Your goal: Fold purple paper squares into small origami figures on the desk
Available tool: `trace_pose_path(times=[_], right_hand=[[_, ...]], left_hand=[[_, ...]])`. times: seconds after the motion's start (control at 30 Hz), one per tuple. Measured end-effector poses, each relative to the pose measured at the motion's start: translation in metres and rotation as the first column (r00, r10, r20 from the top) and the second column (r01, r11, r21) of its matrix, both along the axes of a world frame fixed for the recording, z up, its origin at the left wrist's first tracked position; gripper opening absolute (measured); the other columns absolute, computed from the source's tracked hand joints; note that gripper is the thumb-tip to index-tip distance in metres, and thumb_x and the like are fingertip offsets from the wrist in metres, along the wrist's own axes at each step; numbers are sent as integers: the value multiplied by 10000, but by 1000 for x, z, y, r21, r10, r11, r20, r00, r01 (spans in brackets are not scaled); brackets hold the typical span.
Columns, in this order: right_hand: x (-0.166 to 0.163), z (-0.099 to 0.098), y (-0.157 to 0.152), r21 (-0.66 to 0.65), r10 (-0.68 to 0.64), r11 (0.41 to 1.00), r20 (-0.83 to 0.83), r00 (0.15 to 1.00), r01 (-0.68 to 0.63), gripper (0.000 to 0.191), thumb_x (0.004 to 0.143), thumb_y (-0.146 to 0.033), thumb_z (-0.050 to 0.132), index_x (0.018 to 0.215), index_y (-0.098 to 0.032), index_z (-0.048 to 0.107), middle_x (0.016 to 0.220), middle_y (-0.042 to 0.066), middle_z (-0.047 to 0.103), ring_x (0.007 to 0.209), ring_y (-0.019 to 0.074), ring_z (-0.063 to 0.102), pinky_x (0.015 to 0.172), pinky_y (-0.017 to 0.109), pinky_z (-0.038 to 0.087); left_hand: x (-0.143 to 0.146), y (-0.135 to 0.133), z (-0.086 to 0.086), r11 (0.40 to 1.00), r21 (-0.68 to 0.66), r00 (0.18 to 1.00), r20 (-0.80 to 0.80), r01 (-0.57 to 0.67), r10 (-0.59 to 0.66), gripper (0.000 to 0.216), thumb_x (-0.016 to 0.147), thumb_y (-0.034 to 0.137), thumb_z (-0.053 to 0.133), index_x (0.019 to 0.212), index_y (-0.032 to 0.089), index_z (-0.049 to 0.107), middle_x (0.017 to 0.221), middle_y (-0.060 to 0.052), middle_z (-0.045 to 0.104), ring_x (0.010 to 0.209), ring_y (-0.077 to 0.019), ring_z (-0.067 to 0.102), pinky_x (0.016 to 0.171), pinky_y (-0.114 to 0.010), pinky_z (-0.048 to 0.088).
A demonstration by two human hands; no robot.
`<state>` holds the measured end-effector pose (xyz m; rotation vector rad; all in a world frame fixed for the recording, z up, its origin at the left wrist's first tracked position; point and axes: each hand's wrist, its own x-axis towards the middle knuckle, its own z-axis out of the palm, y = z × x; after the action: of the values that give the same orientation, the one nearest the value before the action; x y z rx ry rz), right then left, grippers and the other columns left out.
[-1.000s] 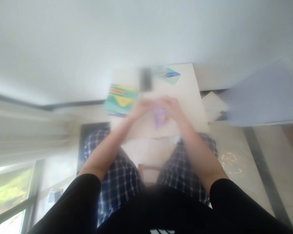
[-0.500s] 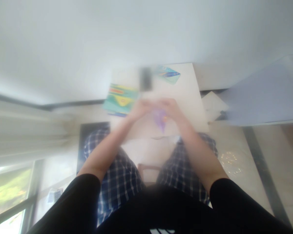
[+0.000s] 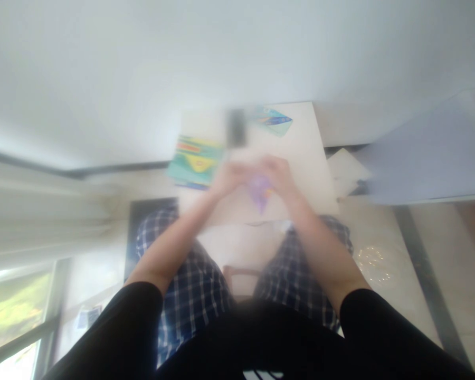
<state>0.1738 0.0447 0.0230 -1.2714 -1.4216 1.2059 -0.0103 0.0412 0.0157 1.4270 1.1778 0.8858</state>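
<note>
Over the white table (image 3: 309, 179), both hands meet at a small purple pointed piece (image 3: 260, 196) that looks like folded paper, though the view is hazy. My left hand (image 3: 230, 177) is closed at its upper left edge. On the upper right side, my right hand (image 3: 277, 171) is closed on the same piece, its fingers bent. A small orange spot shows beside the purple by the right hand. The piece's point faces down toward my lap. Fingertips of both hands blur together, so the exact grip is hidden.
A green and yellow packet or booklet (image 3: 196, 162) lies at the table's left. Farther back are a dark rectangular object (image 3: 236, 128) and a blue-green packet (image 3: 275, 120). To the right, beyond the table edge, stands a large pale grey panel (image 3: 431, 153).
The purple piece's tip has shifted slightly left and up. My right hand has moved a little; my left hand stays nearly in place. Everything else looks the same.
</note>
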Motion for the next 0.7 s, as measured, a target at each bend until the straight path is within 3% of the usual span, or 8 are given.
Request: trace_pose_path(times=[0.27, 0.4, 0.5, 0.57, 0.7], right_hand=[[-2, 0, 1, 0, -4, 1000, -17, 1000, 4, 417, 710, -601, 712, 770, -188, 709, 792, 19, 720, 815, 180, 662, 789, 305, 530], [-1, -1, 5, -43, 76, 996, -39, 996, -78, 518, 748, -689, 646, 912, -208, 748, 948, 39, 757, 921, 194, 687, 851, 315, 548], [4, -5, 5, -136, 202, 970, 2, 979, -200, 562, 665, -689, 734, 912, -184, 763, 875, 46, 766, 838, 209, 700, 790, 334, 573], [7, -9, 5, -162, 213, 966, 46, 976, -203, 557, 645, -672, 762, 850, -154, 766, 811, 53, 762, 772, 210, 699, 751, 341, 578], [8, -13, 6, -124, 167, 981, 137, 976, -151, 534, 661, -659, 754, 761, -135, 760, 692, 37, 731, 683, 203, 681, 690, 338, 570]], left_hand=[[4, -2, 0, 998, -69, 999, 40, -4, 7, 460, 723, 582, 754, 934, 175, 790, 898, -74, 783, 833, -232, 747, 760, -322, 627], [0, 3, -3, 988, -49, 989, -2, -146, 146, 448, 722, 569, 751, 906, 161, 779, 906, -82, 782, 844, -236, 743, 720, -300, 621], [-4, 7, -1, 966, -21, 965, -32, -259, 258, 429, 780, 565, 703, 921, 166, 772, 904, -77, 783, 867, -231, 741, 701, -274, 611], [-6, 8, 2, 952, -12, 952, -34, -305, 304, 431, 818, 572, 665, 947, 175, 770, 912, -70, 783, 884, -227, 739, 700, -260, 604], [-5, 9, 7, 967, -39, 967, -33, -252, 251, 432, 811, 567, 679, 978, 179, 772, 941, -61, 782, 928, -229, 733, 759, -262, 593]])
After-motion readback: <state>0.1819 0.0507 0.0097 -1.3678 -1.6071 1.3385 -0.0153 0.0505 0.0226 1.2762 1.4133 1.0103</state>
